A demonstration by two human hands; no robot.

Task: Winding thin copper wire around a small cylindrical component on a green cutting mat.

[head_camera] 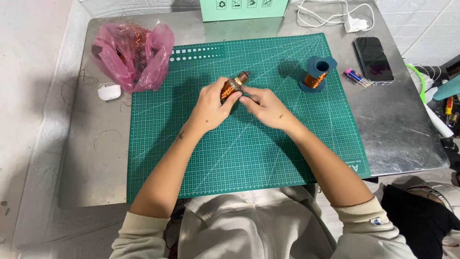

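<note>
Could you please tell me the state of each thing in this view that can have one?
Copper wire coil: held over the green cutting mat by the left hand, touched by the right hand.
Blue spool of copper wire: upright on the mat, part wound.
Pink plastic bag: open, crumpled.
Phone: screen dark, flat.
White earbud case: closed.
White charger: lying flat, cable attached.

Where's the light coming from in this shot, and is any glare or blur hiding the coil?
Head view: light falls from the upper right, throwing shadows left of the blue spool and both arms; soft glare on the metal table; the copper coil between left hand and right hand stays sharp.
</note>
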